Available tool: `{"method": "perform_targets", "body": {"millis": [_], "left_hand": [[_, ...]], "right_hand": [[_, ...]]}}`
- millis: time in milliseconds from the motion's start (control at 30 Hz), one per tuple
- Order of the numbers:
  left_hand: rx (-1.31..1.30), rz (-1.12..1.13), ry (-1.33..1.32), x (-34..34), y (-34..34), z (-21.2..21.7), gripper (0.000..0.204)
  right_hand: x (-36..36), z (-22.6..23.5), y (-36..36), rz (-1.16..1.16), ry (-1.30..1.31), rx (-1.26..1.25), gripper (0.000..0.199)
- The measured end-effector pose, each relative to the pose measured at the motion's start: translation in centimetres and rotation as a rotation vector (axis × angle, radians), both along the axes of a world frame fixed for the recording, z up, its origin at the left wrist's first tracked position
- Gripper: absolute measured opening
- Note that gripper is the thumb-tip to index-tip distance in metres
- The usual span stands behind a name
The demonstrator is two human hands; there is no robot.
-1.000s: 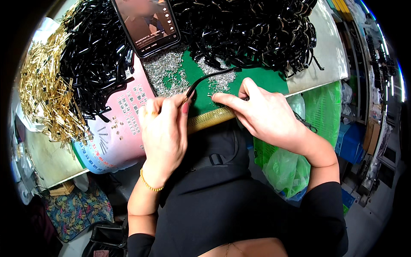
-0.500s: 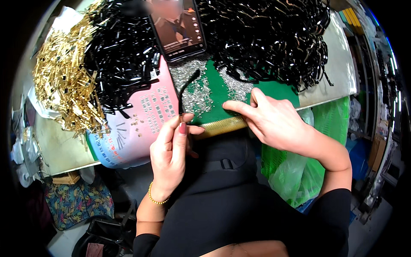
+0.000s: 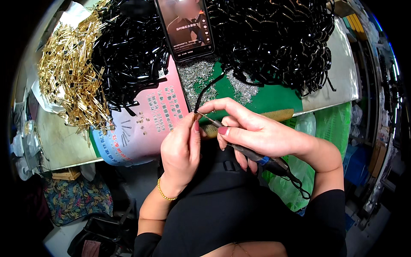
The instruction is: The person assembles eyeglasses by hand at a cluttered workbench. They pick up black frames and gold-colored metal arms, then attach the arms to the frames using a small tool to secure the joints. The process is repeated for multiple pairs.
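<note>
right hand [image 3: 263, 136] has shifted left since earlier frame, now close beside left hand [image 3: 180, 144]. right hand wrapped around dark corded tool [image 3: 245, 152], thin tip aimed at left fingertips; whether tip touches black strip [image 3: 201, 95], cannot tell. left thumb and forefinger pinch strip's lower end, free end curving up over silver pins [image 3: 198, 72] on green mat [image 3: 274, 97].
</note>
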State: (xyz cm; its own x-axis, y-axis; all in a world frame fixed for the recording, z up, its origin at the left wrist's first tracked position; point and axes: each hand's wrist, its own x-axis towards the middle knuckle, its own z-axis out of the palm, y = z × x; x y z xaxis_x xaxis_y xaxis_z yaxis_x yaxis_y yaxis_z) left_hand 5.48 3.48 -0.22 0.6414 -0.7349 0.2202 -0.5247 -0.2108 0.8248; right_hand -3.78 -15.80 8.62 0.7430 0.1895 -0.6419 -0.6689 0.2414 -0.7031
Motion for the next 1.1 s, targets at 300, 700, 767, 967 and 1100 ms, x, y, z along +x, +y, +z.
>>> {"method": "perform_targets", "body": {"millis": [300, 700, 767, 967, 1100], "left_hand": [[0.028, -0.064, -0.432, 1.1, 1.4, 1.5, 0.028], [-0.355, 0.496, 0.386, 7.0, 8.2, 0.9, 0.019], [-0.327, 0.423, 0.492, 8.1, 7.5, 0.6, 0.022], [-0.192, 0.33, 0.262, 10.9, 2.7, -1.0, 0.023], [-0.27, 0.315, 0.197, 11.6, 0.2, -1.0, 0.022]], "right_hand": [[-0.7, 0.4, 2.4, 0.289, -0.397, -0.833, 0.053], [13.7, -4.9, 5.9, 0.531, -0.854, -1.731, 0.017], [13.9, -4.6, 6.1, 0.577, -0.835, -1.694, 0.016], [12.7, -2.2, 4.6, 0.565, -0.634, -1.513, 0.022], [12.4, -1.7, 3.3, 0.315, -0.619, -1.032, 0.046]]}}
